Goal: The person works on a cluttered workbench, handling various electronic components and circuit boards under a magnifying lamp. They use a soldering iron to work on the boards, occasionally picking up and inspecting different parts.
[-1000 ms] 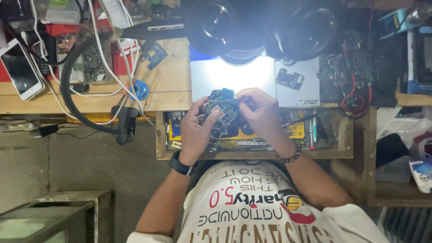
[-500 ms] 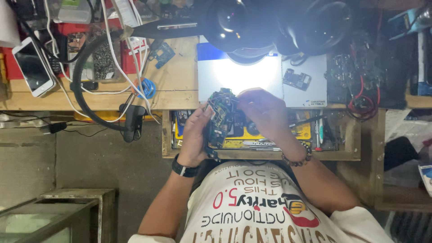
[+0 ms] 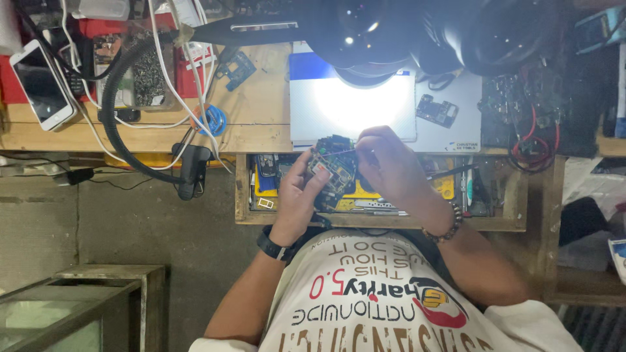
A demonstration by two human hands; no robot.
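Note:
A small dark circuit board point(image 3: 334, 166) with several tiny parts is held over an open wooden drawer point(image 3: 502, 221). My left hand point(image 3: 298, 199) grips the board from its left side and underneath. My right hand point(image 3: 390, 166) is closed at the board's upper right edge, pinching what looks like a thin wire or fine tool that lies across the board's top. A black watch sits on my left wrist and a beaded bracelet on my right.
A white mat point(image 3: 355, 107) lit by a black lamp point(image 3: 417, 29) lies on the wooden bench, a second small board point(image 3: 437, 111) on it. A phone point(image 3: 40, 85), white cables and a black hose point(image 3: 124, 153) lie left. A glass case point(image 3: 72, 306) stands lower left.
The view has shifted slightly. My right hand has moved from covering the board to its upper right edge, leaving the board more exposed; my left hand keeps its grip.

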